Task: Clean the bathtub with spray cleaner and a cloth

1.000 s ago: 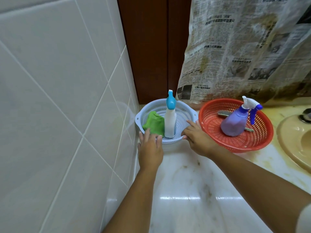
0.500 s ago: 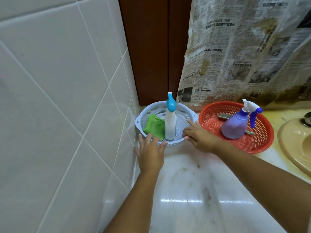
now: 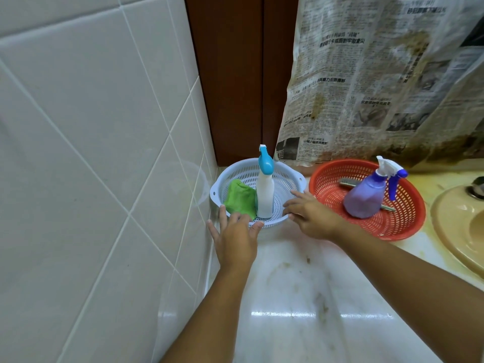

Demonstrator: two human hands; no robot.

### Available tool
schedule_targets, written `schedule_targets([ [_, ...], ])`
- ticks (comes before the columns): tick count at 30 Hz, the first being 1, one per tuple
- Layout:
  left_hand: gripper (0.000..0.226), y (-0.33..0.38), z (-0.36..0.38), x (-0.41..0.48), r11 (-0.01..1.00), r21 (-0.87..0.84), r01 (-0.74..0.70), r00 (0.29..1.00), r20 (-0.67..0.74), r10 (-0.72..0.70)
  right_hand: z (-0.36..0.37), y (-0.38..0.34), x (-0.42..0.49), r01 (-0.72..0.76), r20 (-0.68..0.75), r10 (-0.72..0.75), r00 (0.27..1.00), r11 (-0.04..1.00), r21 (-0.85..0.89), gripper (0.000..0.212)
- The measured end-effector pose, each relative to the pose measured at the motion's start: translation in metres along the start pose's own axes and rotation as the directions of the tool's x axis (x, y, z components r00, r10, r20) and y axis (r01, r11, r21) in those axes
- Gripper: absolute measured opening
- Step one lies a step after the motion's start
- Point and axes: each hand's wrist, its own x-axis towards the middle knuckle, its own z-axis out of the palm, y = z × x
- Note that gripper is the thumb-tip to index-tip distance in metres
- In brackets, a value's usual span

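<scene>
A pale blue perforated basket [image 3: 288, 176] stands on the white ledge in the corner by the tiled wall. Inside it a white spray bottle with a blue trigger head [image 3: 265, 195] stands upright, with a folded green cloth [image 3: 240, 198] to its left. My left hand [image 3: 235, 238] lies at the basket's near rim with fingers spread and straight, their tips at the rim. My right hand [image 3: 310, 214] rests against the basket's right side, fingers extended. Neither hand grips anything.
A red basket [image 3: 408, 224] to the right holds a purple spray bottle [image 3: 366, 196] and a grey-handled tool. A beige sink basin [image 3: 453, 226] sits at the far right. Stained newspaper [image 3: 379, 82] hangs behind, beside a dark wood frame [image 3: 235, 74]. The white ledge [image 3: 301, 297] shows brown stains.
My left hand has drawn back slightly from the blue basket's rim and its fingers have spread. The view has shifted a little; my right hand stays at the basket's right side.
</scene>
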Motion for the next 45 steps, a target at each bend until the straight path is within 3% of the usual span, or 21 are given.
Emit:
schedule_targets([
  [7,0.042,0.001,-0.003,0.001,1.000,-0.012,0.007,1.000,0.000,-0.007,0.023,-0.018,-0.005,0.002,-0.118,-0.006,0.993,0.999,-0.034,0.027],
  [24,0.042,0.005,0.000,-0.001,1.000,-0.016,0.000,1.000,-0.025,-0.001,0.007,-0.017,-0.001,-0.030,0.005,0.030,1.000,0.999,0.014,0.024],
  [33,0.028,0.001,0.001,0.002,0.999,-0.032,0.026,1.000,-0.008,-0.026,0.021,-0.033,-0.005,-0.102,-0.075,0.101,0.992,0.995,-0.010,0.026],
  [45,0.023,-0.001,0.000,0.004,1.000,-0.020,0.011,1.000,-0.001,-0.011,0.021,-0.042,-0.008,-0.133,-0.067,0.131,0.989,0.991,-0.017,0.027],
])
